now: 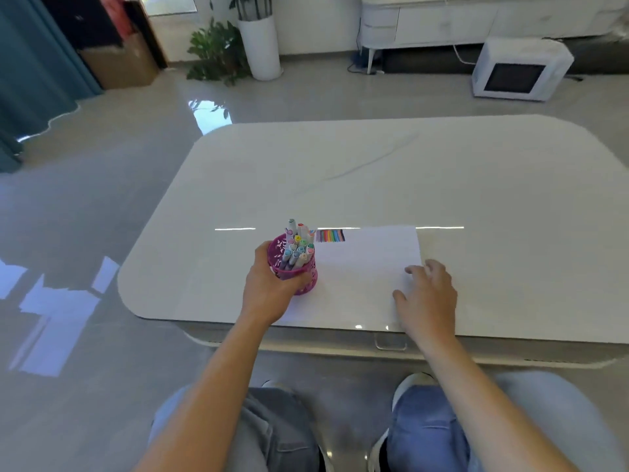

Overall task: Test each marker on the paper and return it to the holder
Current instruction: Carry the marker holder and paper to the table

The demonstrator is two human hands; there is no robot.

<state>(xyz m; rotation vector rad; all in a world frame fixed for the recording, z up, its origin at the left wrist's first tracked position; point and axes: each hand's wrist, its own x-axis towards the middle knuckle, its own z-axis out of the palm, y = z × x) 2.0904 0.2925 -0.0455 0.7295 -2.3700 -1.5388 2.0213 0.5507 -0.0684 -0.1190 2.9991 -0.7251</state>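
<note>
A pink perforated holder (306,279) stands on the left part of a white paper sheet (364,264), filled with several capped markers (297,248). My left hand (269,284) grips the holder from its left side, fingers curled round it. A row of coloured test strokes (330,236) marks the paper's far left corner, just right of the holder. My right hand (427,294) rests on the paper's right edge with fingers spread and relaxed, holding nothing.
The white glossy table (408,172) stretches far and right of the paper. Its near edge (340,330) runs just below my hands. On the floor beyond stand a white microwave (520,69), a potted plant (238,49) and a cardboard box (119,63).
</note>
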